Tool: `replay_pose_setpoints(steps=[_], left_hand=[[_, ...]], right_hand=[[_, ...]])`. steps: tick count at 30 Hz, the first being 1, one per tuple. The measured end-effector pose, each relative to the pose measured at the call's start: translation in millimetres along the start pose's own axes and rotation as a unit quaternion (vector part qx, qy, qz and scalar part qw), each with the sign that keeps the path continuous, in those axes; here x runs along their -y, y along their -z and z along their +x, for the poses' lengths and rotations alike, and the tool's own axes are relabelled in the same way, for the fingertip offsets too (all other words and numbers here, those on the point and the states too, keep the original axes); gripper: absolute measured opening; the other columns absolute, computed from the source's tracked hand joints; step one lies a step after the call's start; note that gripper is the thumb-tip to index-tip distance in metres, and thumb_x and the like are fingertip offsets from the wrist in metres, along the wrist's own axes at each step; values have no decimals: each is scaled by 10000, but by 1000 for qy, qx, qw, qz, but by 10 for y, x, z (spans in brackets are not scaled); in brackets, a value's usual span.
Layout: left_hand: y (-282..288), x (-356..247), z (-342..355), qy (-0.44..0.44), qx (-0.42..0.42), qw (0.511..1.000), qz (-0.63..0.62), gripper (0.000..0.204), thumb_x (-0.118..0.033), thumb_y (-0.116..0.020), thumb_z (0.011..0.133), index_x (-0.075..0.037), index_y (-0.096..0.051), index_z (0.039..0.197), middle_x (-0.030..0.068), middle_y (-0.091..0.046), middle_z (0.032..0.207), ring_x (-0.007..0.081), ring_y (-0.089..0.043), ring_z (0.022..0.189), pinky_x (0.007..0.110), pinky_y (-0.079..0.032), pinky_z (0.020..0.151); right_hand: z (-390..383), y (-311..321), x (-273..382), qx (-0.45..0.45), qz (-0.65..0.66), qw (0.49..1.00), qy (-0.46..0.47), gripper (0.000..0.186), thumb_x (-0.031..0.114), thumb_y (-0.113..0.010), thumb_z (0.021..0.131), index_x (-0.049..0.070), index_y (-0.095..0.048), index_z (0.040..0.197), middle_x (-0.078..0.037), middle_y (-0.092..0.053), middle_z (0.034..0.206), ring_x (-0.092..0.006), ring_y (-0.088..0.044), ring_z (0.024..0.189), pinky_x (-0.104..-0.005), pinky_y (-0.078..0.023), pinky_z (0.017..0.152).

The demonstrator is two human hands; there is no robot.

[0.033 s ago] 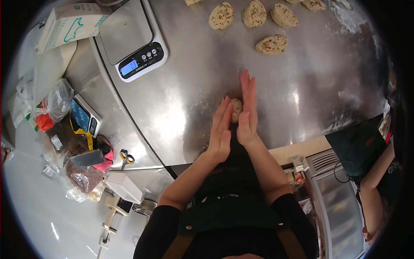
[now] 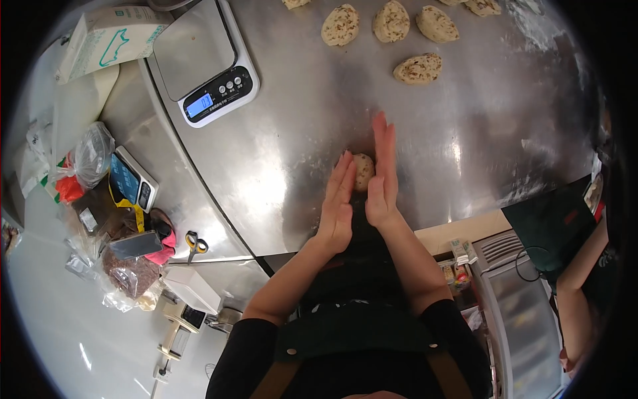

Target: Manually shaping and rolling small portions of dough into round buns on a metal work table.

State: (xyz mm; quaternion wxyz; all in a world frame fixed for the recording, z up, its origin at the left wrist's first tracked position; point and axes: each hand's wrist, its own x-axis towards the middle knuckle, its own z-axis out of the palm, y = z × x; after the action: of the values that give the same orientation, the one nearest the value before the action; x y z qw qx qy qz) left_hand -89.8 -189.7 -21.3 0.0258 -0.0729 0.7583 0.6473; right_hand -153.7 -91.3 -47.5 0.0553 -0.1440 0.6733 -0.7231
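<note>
A round ball of dough (image 2: pixel 363 171) with brown bits sits on the steel worktop (image 2: pixel 299 120) near its front edge, between my two hands. My left hand (image 2: pixel 339 203) lies along its left side, fingers stretched out and pointing away from me. On the right, my right hand (image 2: pixel 383 179) stands on edge with long straight fingers reaching past the ball. Neither hand wraps its fingers round the dough; whether both palms touch it I cannot tell. Farther back lies a cut piece of dough (image 2: pixel 418 68), its surface rougher than the ball's.
More dough pieces (image 2: pixel 391 21) lie at the far edge. A digital scale (image 2: pixel 219 93) stands back left, beside a carton (image 2: pixel 109 40). Scissors (image 2: pixel 196 246), a second scale (image 2: pixel 131 179) and a phone (image 2: pixel 135 245) are at left. Another person's arm (image 2: pixel 573 306) shows at right.
My hands have shifted very slightly toward me, the left one a little to the left. A bit more of the dough ball shows between them.
</note>
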Motion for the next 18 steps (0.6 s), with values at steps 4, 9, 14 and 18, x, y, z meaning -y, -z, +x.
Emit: replay_pose_setpoints(steps=[4, 9, 14, 18], left_hand=[[170, 58, 207, -53, -2, 998, 31, 617, -382, -209, 993, 45, -276, 1434, 235, -243, 1499, 384, -216, 1394, 452, -176, 1128], [-85, -20, 76, -15, -11, 1000, -4, 625, -408, -195, 996, 29, -295, 1432, 235, -248, 1494, 381, -232, 1386, 453, -194, 1121], [-8, 0, 155, -10, 25, 999, 21, 663, -453, -151, 994, 19, -248, 1449, 196, -219, 1511, 329, -198, 1404, 419, -171, 1133], [-54, 157, 76, -29, 31, 999, 34, 649, -440, -182, 997, 20, -258, 1446, 205, -261, 1496, 348, -234, 1387, 419, -185, 1132]], right_hand=[[-217, -104, 113, -64, 8, 998, -27, 758, 383, -347, 960, -102, -31, 1449, -276, -70, 1530, -379, -80, 1431, -435, -88, 1148], [52, -33, 8, -14, -23, 1000, 11, 759, 389, -349, 961, -101, -36, 1449, -273, -73, 1531, -387, -98, 1428, -436, -93, 1148], [-158, -86, 114, -88, -14, 995, 37, 738, 384, -334, 972, -104, -51, 1448, -263, -98, 1532, -364, -116, 1430, -422, -104, 1147], [-50, -15, -61, -43, -32, 998, 32, 714, 326, -333, 957, -107, -48, 1447, -265, -98, 1532, -370, -111, 1431, -424, -105, 1148]])
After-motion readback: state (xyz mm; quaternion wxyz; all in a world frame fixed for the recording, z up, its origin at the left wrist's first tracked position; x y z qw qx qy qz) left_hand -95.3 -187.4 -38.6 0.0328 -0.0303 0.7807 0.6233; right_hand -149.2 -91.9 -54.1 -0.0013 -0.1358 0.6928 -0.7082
